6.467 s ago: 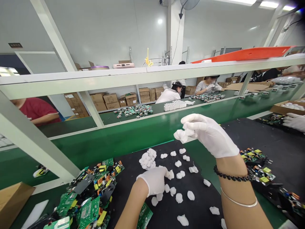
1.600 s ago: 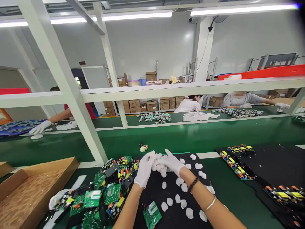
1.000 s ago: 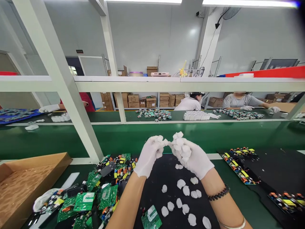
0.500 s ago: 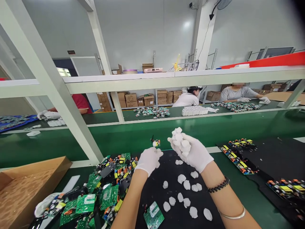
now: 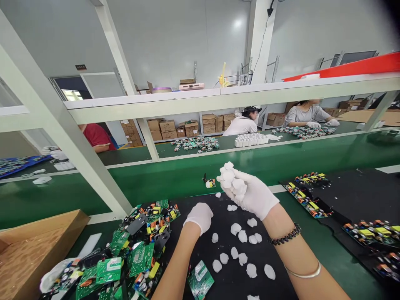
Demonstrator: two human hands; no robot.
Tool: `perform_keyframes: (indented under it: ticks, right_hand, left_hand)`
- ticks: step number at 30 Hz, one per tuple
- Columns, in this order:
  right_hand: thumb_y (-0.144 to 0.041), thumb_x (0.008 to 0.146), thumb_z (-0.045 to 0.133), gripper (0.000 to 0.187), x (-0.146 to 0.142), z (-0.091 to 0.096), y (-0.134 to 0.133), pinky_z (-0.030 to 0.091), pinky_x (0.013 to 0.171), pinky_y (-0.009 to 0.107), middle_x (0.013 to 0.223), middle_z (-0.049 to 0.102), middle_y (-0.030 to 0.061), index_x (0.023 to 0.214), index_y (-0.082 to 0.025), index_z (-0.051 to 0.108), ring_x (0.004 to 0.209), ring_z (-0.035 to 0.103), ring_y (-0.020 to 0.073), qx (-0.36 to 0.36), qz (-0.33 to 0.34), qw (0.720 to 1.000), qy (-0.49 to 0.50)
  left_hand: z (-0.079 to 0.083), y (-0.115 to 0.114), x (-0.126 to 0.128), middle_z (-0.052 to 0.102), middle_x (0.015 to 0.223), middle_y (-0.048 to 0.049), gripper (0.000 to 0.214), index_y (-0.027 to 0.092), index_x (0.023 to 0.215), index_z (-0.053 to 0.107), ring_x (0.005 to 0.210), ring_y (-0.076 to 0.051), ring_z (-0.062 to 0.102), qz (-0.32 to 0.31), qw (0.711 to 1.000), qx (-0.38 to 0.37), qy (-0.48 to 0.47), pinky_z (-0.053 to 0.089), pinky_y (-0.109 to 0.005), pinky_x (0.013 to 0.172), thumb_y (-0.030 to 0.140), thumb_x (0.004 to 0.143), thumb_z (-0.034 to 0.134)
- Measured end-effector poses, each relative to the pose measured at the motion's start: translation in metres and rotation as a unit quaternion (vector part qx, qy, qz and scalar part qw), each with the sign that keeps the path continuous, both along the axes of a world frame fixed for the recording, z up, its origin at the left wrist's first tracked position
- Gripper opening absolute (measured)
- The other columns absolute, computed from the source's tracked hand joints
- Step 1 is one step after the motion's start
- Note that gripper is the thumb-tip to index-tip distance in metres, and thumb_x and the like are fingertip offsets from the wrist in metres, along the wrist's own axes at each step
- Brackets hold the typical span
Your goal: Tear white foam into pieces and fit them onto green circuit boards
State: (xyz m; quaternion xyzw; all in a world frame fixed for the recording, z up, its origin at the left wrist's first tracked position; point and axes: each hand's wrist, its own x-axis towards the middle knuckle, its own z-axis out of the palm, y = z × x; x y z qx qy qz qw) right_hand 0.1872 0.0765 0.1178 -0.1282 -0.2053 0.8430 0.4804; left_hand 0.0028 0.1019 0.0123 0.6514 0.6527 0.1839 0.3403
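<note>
My right hand, in a white glove, is raised over the far part of the black mat. Its fingers are wrapped round a cluster of soft-looking white lumps. My left hand, also gloved, is low over the mat's left side. Its fingers are curled and turned away, and their tips are hidden. Several loose white lumps lie scattered on the mat, one small lump by its far edge. A green circuit board lies at the near left of the mat.
A heap of circuit boards lies left, beside a cardboard box. Board strips rest on a black sheet at right. A small part stands beyond the mat. A frame post rises at left. People sit across the bench.
My left hand has drawn back slightly towards me and turned its knuckles up. A small white lump now shows by the mat's far edge. My right hand still holds its cluster.
</note>
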Motion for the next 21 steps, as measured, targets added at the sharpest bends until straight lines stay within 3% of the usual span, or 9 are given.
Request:
perform_keyframes:
  ticks: [3, 6, 9, 11, 14, 18, 21]
  right_hand:
    - [-0.014, 0.087, 0.05, 0.017, 0.001, 0.0, 0.0, 0.056, 0.075, 0.025, 0.091, 0.063, -0.001, 0.101, -0.022, 0.053, 0.086, 0.063, 0.0113, 0.022, 0.01, 0.999, 0.026]
    - [-0.013, 0.088, 0.045, 0.013, 0.003, 0.004, -0.002, 0.056, 0.067, 0.02, 0.085, 0.06, -0.0008, 0.097, -0.021, 0.052, 0.078, 0.062, 0.0096, 0.033, 0.032, 0.998, 0.042]
    - [-0.016, 0.089, 0.044, 0.011, 0.005, 0.006, -0.003, 0.055, 0.057, 0.018, 0.082, 0.059, 0.0002, 0.096, -0.021, 0.051, 0.072, 0.061, 0.0107, 0.057, 0.041, 0.997, 0.032]
    - [-0.015, 0.089, 0.044, 0.012, 0.007, 0.005, -0.002, 0.055, 0.058, 0.019, 0.084, 0.058, 0.0012, 0.097, -0.021, 0.051, 0.073, 0.061, 0.0114, 0.072, 0.037, 0.996, 0.022]
    - [-0.012, 0.087, 0.045, 0.016, 0.007, 0.001, 0.001, 0.056, 0.068, 0.022, 0.085, 0.058, 0.0008, 0.099, -0.021, 0.051, 0.076, 0.06, 0.0108, 0.089, 0.024, 0.996, 0.019]
    - [-0.011, 0.085, 0.048, 0.016, 0.008, 0.0, 0.003, 0.055, 0.077, 0.025, 0.086, 0.059, 0.0006, 0.097, -0.021, 0.053, 0.079, 0.06, 0.0102, 0.104, 0.015, 0.994, 0.022]
    - [-0.011, 0.084, 0.05, 0.015, 0.01, 0.002, 0.003, 0.055, 0.072, 0.024, 0.086, 0.06, 0.0006, 0.094, -0.021, 0.053, 0.079, 0.06, 0.0106, 0.11, 0.007, 0.994, 0.017]
  left_hand:
    - [0.012, -0.008, -0.006, 0.066, 0.067, -0.0042, 0.007, 0.017, 0.065, 0.063, 0.067, -0.019, 0.064, -0.049, 0.996, -0.073, 0.028, 0.048, -0.031, 0.064, 0.02, 0.066, 0.069]
    - [0.029, -0.016, -0.018, 0.068, 0.064, -0.0046, 0.007, 0.019, 0.06, 0.065, 0.055, -0.022, 0.063, -0.091, 0.988, -0.118, 0.039, 0.047, -0.031, 0.055, 0.012, 0.059, 0.064]
    - [0.044, -0.018, -0.029, 0.07, 0.074, -0.0065, 0.019, 0.021, 0.068, 0.068, 0.072, -0.026, 0.066, -0.077, 0.99, -0.082, 0.086, 0.048, -0.035, 0.068, 0.007, 0.058, 0.059]
    - [0.048, -0.017, -0.032, 0.069, 0.083, -0.0106, 0.021, 0.018, 0.073, 0.068, 0.087, -0.027, 0.063, -0.043, 0.989, -0.044, 0.136, 0.044, -0.039, 0.081, 0.006, 0.059, 0.061]
    - [0.046, -0.014, -0.025, 0.065, 0.099, -0.0143, 0.02, 0.014, 0.085, 0.066, 0.098, -0.027, 0.058, -0.015, 0.982, -0.013, 0.189, 0.04, -0.046, 0.088, 0.014, 0.065, 0.064]
    - [0.034, -0.002, -0.001, 0.057, 0.116, -0.0146, 0.035, 0.019, 0.106, 0.062, 0.104, -0.029, 0.055, -0.015, 0.978, 0.03, 0.206, 0.04, -0.043, 0.089, 0.024, 0.071, 0.061]
    - [0.025, 0.018, 0.02, 0.043, 0.133, -0.0145, 0.053, 0.021, 0.128, 0.045, 0.114, -0.029, 0.047, -0.024, 0.977, 0.075, 0.2, 0.038, -0.046, 0.093, 0.028, 0.077, 0.058]
